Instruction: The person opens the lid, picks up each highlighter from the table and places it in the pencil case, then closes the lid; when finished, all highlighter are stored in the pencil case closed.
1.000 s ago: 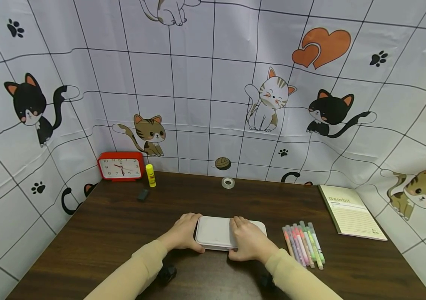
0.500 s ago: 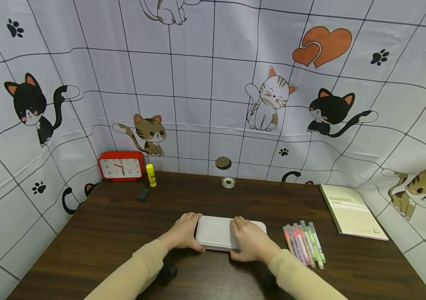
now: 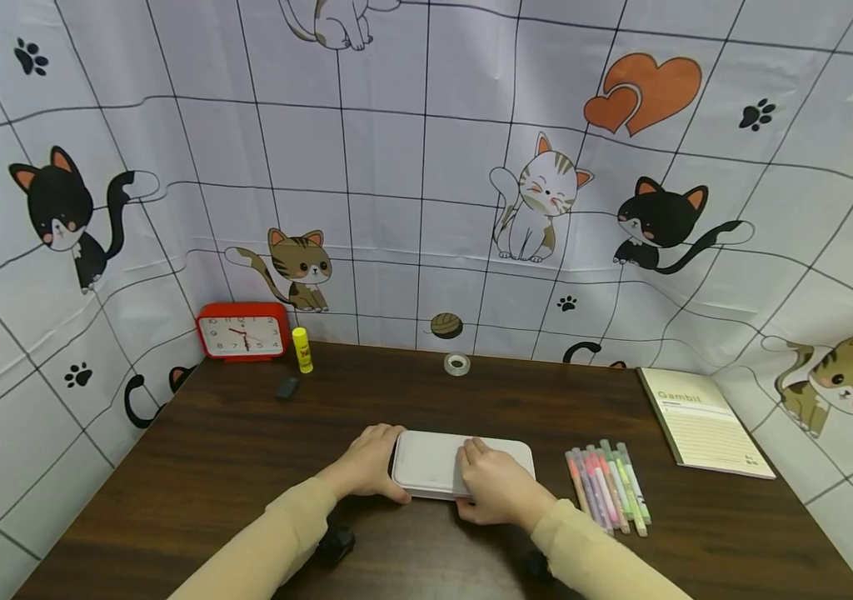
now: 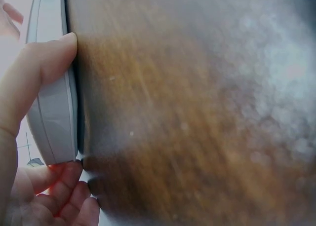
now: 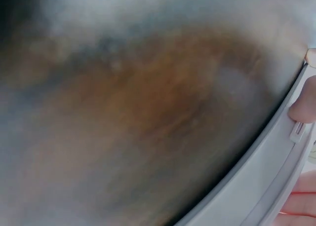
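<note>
A flat white case [image 3: 426, 465] with rounded corners lies on the brown table. My left hand [image 3: 368, 467] holds its left end; in the left wrist view the thumb [image 4: 54, 56] presses the front side while the fingers reach round the end. Over the case's right half is my right hand [image 3: 503, 486], with fingers bent on the lid and the thumb at the front edge. The right wrist view shows that thumb [image 5: 305, 102] beside a small latch [image 5: 297, 131] on the case's side. Part of the lid is hidden under the right hand.
Several pastel markers [image 3: 610, 487] lie right of the case, with a notepad [image 3: 704, 421] beyond. At the back stand a red clock [image 3: 241, 332] and a yellow glue stick [image 3: 302, 350]. A dark eraser-like block [image 3: 287, 388] and a tape roll [image 3: 457, 365] lie there too.
The fingers of my right hand have bent more and drawn in slightly on the lid. My left hand and the case stay in place.
</note>
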A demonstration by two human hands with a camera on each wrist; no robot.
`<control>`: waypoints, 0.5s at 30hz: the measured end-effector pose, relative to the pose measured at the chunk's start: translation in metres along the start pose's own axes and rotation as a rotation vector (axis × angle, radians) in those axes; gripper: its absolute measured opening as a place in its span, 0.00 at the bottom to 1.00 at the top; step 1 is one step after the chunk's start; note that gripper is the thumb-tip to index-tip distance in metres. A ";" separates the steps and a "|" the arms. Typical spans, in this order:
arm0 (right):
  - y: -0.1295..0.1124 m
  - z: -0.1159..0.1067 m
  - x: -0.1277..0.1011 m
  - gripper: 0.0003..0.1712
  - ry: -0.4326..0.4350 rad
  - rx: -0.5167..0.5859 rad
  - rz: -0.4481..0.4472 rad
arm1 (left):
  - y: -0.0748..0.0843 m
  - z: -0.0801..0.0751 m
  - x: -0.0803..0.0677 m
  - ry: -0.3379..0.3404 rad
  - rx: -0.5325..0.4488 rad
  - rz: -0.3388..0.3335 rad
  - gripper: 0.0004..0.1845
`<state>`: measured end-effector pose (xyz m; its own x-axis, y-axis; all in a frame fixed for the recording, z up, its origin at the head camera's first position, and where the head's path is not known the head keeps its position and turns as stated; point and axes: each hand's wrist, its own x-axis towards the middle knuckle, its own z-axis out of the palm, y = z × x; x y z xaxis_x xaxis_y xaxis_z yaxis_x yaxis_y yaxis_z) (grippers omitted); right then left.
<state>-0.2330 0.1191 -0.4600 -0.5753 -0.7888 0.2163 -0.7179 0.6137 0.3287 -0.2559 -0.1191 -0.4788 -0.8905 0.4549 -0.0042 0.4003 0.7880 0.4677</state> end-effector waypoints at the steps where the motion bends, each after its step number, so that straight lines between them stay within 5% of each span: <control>1: -0.001 0.000 0.001 0.37 -0.005 -0.006 -0.007 | 0.000 0.001 0.000 -0.001 -0.001 0.000 0.53; 10: -0.012 -0.001 0.007 0.17 0.068 -0.126 -0.078 | 0.001 -0.001 -0.002 0.002 -0.018 -0.007 0.52; 15: -0.016 -0.002 0.008 0.22 0.070 -0.194 -0.105 | 0.002 -0.001 -0.001 0.003 -0.002 -0.009 0.53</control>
<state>-0.2257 0.1032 -0.4620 -0.4681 -0.8526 0.2324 -0.6795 0.5154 0.5221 -0.2542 -0.1191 -0.4768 -0.8947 0.4467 -0.0061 0.3918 0.7911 0.4697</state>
